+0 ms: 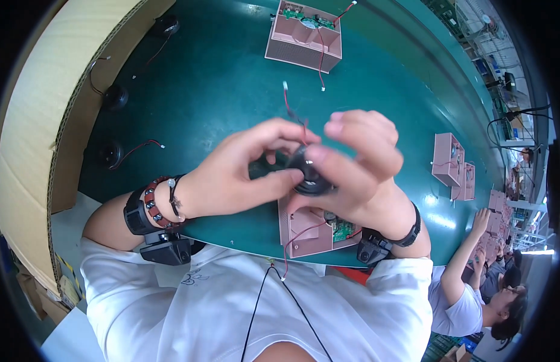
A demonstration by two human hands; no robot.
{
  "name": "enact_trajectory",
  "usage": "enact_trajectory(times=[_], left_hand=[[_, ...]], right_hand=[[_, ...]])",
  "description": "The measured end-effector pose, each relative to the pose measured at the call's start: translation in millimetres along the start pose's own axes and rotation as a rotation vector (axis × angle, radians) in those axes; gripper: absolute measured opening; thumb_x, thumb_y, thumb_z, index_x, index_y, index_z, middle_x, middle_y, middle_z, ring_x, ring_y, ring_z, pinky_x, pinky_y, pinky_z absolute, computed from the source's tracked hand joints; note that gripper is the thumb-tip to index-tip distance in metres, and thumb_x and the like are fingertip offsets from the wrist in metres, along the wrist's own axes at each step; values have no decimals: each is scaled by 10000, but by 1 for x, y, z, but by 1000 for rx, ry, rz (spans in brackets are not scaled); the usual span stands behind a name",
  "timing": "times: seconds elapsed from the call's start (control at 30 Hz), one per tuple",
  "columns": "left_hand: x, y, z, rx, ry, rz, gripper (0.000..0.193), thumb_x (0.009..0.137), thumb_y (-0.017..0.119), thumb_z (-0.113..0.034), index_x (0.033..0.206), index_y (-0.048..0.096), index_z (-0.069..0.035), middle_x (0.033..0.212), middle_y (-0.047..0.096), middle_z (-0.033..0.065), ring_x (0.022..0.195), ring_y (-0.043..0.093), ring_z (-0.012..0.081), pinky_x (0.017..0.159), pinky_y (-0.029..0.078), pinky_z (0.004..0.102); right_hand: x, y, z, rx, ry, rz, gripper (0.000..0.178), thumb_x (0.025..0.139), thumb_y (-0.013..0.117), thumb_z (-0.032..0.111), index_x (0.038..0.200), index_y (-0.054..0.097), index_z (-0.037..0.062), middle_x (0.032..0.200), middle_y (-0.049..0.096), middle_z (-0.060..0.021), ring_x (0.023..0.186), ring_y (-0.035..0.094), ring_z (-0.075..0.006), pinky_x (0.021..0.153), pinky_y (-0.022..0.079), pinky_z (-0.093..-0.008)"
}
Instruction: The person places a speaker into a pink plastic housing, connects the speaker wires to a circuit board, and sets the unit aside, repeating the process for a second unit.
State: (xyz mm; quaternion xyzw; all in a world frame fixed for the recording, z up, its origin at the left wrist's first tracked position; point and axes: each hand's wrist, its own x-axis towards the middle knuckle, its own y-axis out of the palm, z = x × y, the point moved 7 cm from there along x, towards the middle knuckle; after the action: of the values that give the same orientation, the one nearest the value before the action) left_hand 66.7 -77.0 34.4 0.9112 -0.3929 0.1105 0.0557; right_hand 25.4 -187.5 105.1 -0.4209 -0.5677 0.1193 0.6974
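Between my two hands, above the table, is a small black round speaker (pixel 310 178). The thumb and fingers of my left hand (pixel 241 166) close on its left side. My right hand (pixel 361 166), partly blurred, has its thumb pressed on the speaker's dark glossy face, with the other fingers curled above. A red and black wire with a white plug (pixel 285 86) sticks up from the speaker toward the far side. Below my hands, at the near table edge, lies an open pink housing (pixel 301 244) with a green circuit board, partly hidden by my right hand and wrist.
Another open pink housing (pixel 304 45) stands at the far side of the green table (pixel 201 78). Three wired black speakers (pixel 115 96) lie along a cardboard wall (pixel 75 120) at the left. More pink housings (pixel 448 160) are at the right, near a co-worker (pixel 467 295).
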Motion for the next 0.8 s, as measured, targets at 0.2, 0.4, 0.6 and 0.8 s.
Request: enact_trajectory(times=[0.2,0.4,0.6,0.8], left_hand=[[6,-8,-1,-385,-1,39,647,912,517,94,1484,261,-66,1311,549,138,1193,542,184,985,438,312],[6,4,-7,-436,-52,151,785,942,603,-53,1526,80,-42,1371,502,180,1236,540,233,1014,440,350],[5,7,0,-447,-108,208,785,936,602,-36,1526,84,-35,1368,503,151,1234,545,242,1015,442,355],[7,-5,3,33,-77,227,817,844,744,-207,1478,256,-45,1283,514,93,1025,583,202,862,477,321]], right_hand=[[-14,6,-34,458,509,235,678,693,838,376,1224,559,61,1200,488,-135,1045,513,-284,868,436,-378],[-18,10,-28,600,422,318,712,715,822,356,1277,534,28,1191,522,-154,1081,515,-291,894,432,-380],[-17,3,-22,565,375,308,645,708,834,242,1235,541,11,1169,568,-168,1040,553,-297,883,441,-386],[-34,-4,-17,471,479,260,603,661,846,141,1174,553,20,1143,596,-174,990,580,-298,886,446,-394]])
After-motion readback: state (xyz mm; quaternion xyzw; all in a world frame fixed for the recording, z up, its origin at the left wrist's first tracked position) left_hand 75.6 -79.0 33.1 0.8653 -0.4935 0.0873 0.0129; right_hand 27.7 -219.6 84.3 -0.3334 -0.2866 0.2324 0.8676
